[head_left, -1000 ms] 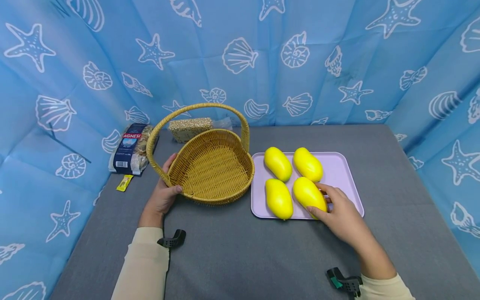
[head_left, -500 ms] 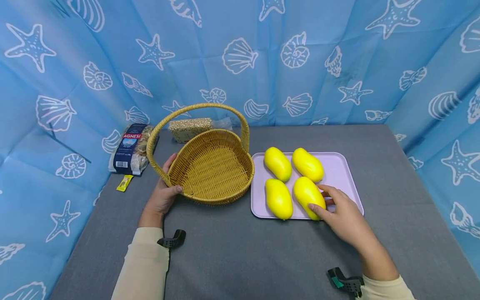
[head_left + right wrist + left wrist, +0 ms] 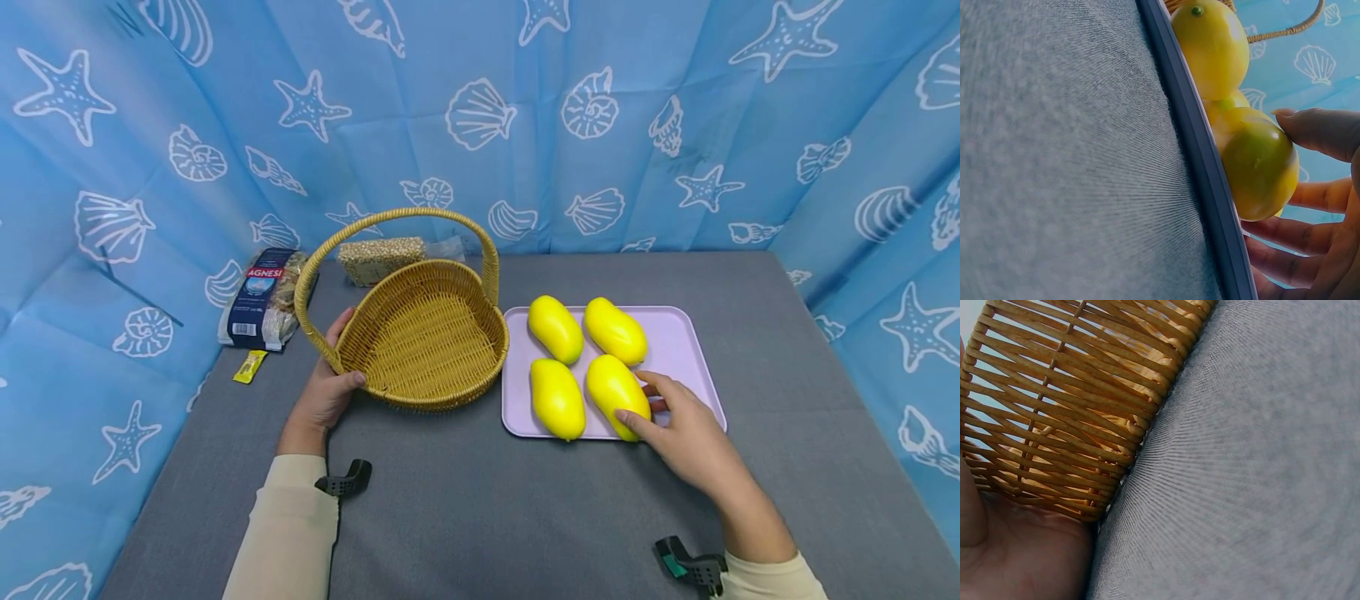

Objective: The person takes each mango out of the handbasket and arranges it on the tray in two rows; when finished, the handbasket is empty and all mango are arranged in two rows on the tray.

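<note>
My left hand [image 3: 327,392] grips the left side of a wicker basket [image 3: 423,342], its thumb over the rim and its other fingers mostly behind the wall. The basket stands on the table with its handle arched up, and nothing lies inside. On a lilac tray [image 3: 684,354] lie several yellow mangoes. My right hand [image 3: 686,429] holds the front right mango [image 3: 617,396], thumb on its near side and fingers round its far right side. In the right wrist view this mango [image 3: 1257,165] shows a greenish end, and it appears to rest on the tray.
Behind the basket lies a clear pack of grains [image 3: 381,258]. An Agnesi pasta bag [image 3: 258,296] lies at the back left, with a small yellow packet [image 3: 249,366] before it. A blue shell-print curtain [image 3: 480,117] hangs around the grey table [image 3: 480,508].
The right thumb has shifted slightly up on the front right mango, which has turned a little. The mango behind it has moved very slightly. The left hand and basket stay still.
</note>
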`<state>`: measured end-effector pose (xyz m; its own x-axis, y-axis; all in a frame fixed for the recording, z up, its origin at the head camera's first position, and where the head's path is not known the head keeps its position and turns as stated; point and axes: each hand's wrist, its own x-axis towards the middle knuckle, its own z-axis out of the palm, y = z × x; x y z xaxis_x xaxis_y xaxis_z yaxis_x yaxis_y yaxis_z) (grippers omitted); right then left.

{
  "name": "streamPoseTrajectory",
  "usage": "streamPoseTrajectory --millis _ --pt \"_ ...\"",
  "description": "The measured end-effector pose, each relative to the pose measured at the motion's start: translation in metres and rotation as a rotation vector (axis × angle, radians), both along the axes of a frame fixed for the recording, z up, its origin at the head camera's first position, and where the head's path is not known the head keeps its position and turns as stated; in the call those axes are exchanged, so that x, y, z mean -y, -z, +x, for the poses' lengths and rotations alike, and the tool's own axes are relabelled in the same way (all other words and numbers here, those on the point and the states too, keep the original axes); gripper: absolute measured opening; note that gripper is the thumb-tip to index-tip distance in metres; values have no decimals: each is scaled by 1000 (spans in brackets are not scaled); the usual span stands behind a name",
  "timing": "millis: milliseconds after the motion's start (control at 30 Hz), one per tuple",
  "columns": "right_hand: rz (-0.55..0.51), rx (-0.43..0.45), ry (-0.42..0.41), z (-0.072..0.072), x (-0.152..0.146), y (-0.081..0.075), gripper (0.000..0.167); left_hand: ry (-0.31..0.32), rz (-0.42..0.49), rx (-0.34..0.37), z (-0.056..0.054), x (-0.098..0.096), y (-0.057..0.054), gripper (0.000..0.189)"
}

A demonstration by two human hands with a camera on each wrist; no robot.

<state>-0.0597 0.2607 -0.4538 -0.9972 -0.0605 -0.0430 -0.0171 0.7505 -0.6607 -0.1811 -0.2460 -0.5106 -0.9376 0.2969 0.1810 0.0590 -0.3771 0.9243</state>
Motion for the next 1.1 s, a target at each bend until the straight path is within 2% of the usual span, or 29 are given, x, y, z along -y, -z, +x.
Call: streamPoseTrajectory --millis 767,1100 --pt "-1 -8 4 1 1 -1 70 -1 3 2 -1 0 2 127" --pt "-6 -5 10 3 2 -1 69 -12 0 16 1 -1 -1 125"
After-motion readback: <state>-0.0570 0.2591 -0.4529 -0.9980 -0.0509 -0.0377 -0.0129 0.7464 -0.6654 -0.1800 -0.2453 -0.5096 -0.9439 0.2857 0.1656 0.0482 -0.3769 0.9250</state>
